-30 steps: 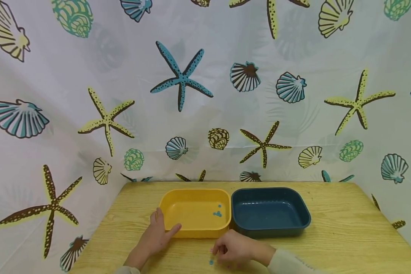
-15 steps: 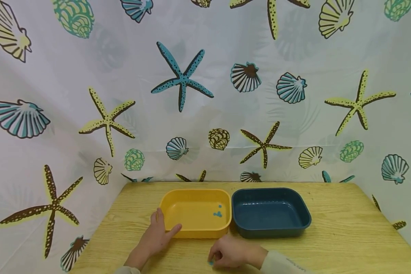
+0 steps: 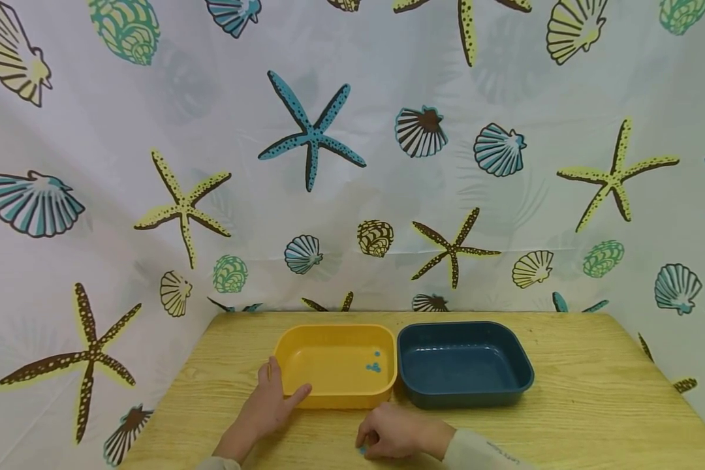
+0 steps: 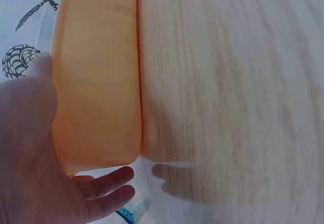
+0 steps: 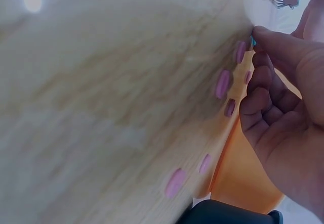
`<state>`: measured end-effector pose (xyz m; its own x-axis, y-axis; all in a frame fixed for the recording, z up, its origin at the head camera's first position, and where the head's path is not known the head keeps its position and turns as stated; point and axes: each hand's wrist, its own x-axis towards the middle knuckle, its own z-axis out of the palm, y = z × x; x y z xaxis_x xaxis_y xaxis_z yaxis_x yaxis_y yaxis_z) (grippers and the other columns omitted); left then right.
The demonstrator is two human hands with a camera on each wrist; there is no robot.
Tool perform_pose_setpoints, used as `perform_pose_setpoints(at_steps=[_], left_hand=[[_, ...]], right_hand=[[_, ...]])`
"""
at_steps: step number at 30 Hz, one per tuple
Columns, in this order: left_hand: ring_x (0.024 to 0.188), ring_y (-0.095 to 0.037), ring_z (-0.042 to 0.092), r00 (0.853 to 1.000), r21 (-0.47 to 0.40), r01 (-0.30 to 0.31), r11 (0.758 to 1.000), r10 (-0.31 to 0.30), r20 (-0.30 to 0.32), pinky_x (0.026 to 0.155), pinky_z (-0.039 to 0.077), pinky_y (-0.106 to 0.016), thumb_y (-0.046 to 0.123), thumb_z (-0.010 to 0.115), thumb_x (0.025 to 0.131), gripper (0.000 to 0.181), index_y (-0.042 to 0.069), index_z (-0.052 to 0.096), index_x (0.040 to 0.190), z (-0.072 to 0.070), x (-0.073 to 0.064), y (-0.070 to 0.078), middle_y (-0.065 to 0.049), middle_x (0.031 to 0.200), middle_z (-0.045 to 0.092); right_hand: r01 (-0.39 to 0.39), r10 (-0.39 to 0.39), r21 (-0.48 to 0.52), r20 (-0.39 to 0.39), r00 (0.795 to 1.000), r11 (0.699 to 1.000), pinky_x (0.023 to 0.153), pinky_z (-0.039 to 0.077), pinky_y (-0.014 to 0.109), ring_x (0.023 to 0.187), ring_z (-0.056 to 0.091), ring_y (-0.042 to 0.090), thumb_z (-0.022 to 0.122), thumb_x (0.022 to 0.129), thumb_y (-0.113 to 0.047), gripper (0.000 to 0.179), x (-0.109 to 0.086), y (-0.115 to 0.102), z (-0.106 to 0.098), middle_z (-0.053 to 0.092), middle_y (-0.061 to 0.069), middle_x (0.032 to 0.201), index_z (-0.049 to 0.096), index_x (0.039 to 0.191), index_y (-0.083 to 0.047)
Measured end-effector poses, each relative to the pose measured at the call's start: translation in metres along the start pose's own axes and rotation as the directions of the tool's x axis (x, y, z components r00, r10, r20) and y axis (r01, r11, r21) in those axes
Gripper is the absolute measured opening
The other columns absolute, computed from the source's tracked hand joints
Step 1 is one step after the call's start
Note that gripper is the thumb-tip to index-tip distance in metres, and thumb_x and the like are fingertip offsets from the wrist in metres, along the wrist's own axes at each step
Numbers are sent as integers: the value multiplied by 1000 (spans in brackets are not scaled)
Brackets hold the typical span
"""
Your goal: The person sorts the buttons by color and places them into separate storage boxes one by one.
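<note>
"What's at your fingertips?"

"A small blue disc (image 3: 362, 450), down at the table in front of the yellow tray (image 3: 335, 401). My right hand (image 3: 395, 431) pinches it between thumb and forefinger; whether it's off the wood, I can't tell."

"And how does that hand sit?"

"Low, knuckles up, reaching in from the right with the tips pointing left. The other fingers are curled in toward my palm, as the right wrist view shows."

"What lies around it?"

"Six pink discs (image 5: 223, 84), scattered on the table (image 3: 581, 385). Two of them lie nearer the dark blue tray (image 3: 464, 397), well apart from my fingertips."

"Your left?"

"My left hand (image 3: 266, 405) is spread wide at the yellow tray's near left corner. The thumb rests on the front rim, and the fingers reach loosely round the left end. That forearm slants up from the bottom edge."

"Inside the trays?"

"Several blue discs (image 3: 374, 367) lie toward the yellow one's right end, most clustered, one slightly behind. The dark blue tray stands just beside it, on the right."

"Farther out?"

"My pale right sleeve (image 3: 482, 450) bears dark lettering, and a white curtain (image 3: 352, 196) printed with starfish and shells hangs behind the table."
</note>
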<state>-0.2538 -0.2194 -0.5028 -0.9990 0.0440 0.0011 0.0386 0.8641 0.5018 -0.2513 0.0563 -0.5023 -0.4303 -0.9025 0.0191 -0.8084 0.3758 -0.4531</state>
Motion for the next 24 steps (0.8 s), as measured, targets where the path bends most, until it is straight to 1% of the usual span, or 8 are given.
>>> perform_pose_setpoints(at_steps=[5,11,18,24], left_hand=[[81,-33,61,1000,1,3,1000,-3,0,67,51,-44,63,47,89,107,-18,3,143,1,1,-1,-40,143,11],[74,-30,60,1000,-10,2,1000,-2,7,61,51,-41,63,48,89,108,-19,2,142,-1,0,1,-40,143,10],[83,-34,61,1000,-3,14,1000,-14,9,69,51,-46,63,48,89,107,-18,3,143,-2,-1,2,-38,144,10],[81,-34,60,1000,-14,13,1000,-12,14,66,51,-45,61,49,90,106,-19,2,142,-2,-1,3,-39,143,11]], right_hand=[[11,-11,-2,-12,1000,1000,58,39,6,63,47,-10,72,83,-12,10,2,3,3,61,-17,73,74,93,-13],[36,-37,-7,-15,999,999,59,39,5,64,47,-11,71,83,-11,9,3,5,4,62,-16,74,74,92,-13],[52,-52,-28,-26,998,998,59,39,5,64,47,-12,72,83,-12,8,5,7,5,62,-16,74,75,90,-14],[36,-37,-51,-31,999,998,58,38,5,63,46,-13,72,81,-11,8,6,8,7,59,-18,72,74,89,-15]])
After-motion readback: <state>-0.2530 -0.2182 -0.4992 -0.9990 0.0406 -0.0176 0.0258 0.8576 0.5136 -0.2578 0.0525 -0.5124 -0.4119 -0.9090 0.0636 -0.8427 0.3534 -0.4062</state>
